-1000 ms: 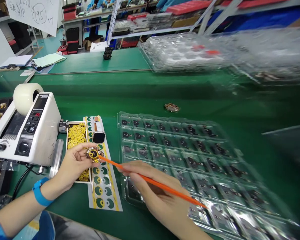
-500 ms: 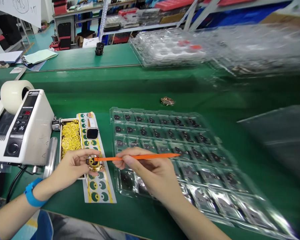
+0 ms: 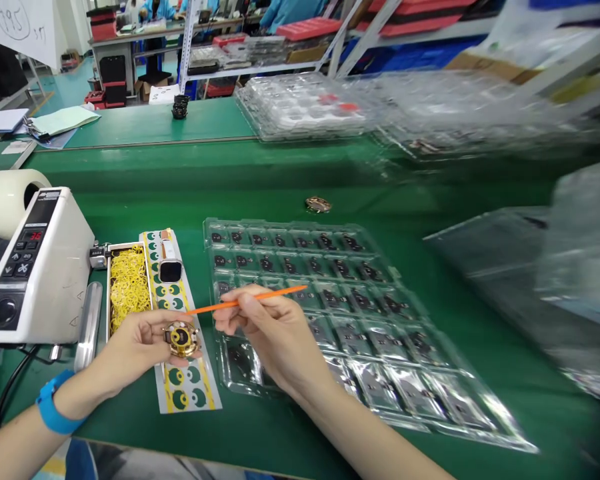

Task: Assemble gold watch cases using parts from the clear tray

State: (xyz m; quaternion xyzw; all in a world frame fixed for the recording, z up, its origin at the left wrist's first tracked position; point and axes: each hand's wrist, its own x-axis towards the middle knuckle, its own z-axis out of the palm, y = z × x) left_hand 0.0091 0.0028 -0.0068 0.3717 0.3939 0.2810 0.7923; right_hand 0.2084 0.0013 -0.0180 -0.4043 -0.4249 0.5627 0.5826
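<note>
My left hand grips a gold-rimmed watch case by its edge, with yellow and dark parts showing inside. In my right hand is a thin orange plastic stick, pinched between thumb and fingers. Its tip is just above the case, near my left fingertips. Under my left hand lies a sheet of green and yellow stickers, and a smartwatch-like piece rests on its upper part. Right of the sheet, partly covered by my right hand, is a clear tray with dark small parts in its pockets.
A white tape dispenser stands at the left. Beside it are a metal bar and a box of yellow rings. Another gold case lies behind the tray. Stacked clear trays sit on the raised ledge; plastic bags are at right.
The orange stick's tip has lifted off the watch case's inside and now sits above its rim. The camera view has turned slightly right, and people's blue sleeves show at the back.
</note>
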